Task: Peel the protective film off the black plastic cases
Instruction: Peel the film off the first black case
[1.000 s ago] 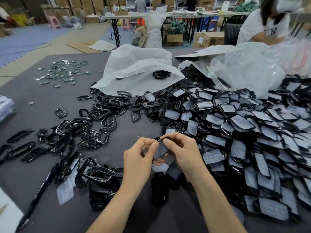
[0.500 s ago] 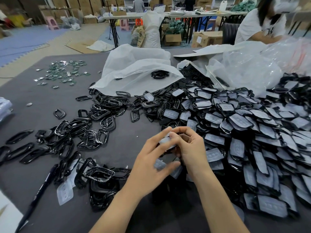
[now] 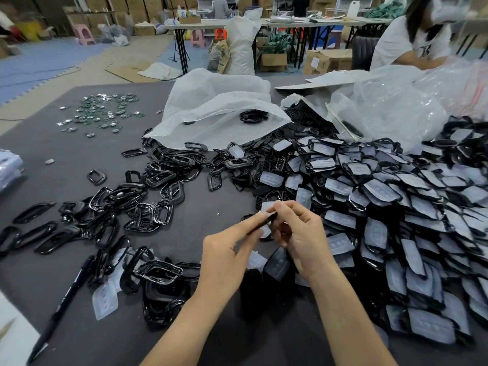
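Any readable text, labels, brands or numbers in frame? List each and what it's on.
No text here is legible.
White label on the cardboard box: too blurred to read.
Dark print on the white T-shirt: too blurred to read.
Print on the brown paper bag: too small to read.
Held black plastic case and its protective film: no marking visible.

Your table cover [image 3: 66, 159] is plain dark grey. The case [image 3: 264, 221] you hold is black, its film [image 3: 266, 207] milky white. The heap of cases [image 3: 383, 196] shows the same black under pale film patterned with rows of round dimples. The frames [image 3: 148, 215] are glossy black. The boards [image 3: 103, 114] are green and silver, the bag [image 3: 211, 101] translucent white, the pen [image 3: 63, 305] black, the floor mats [image 3: 39, 62] blue.
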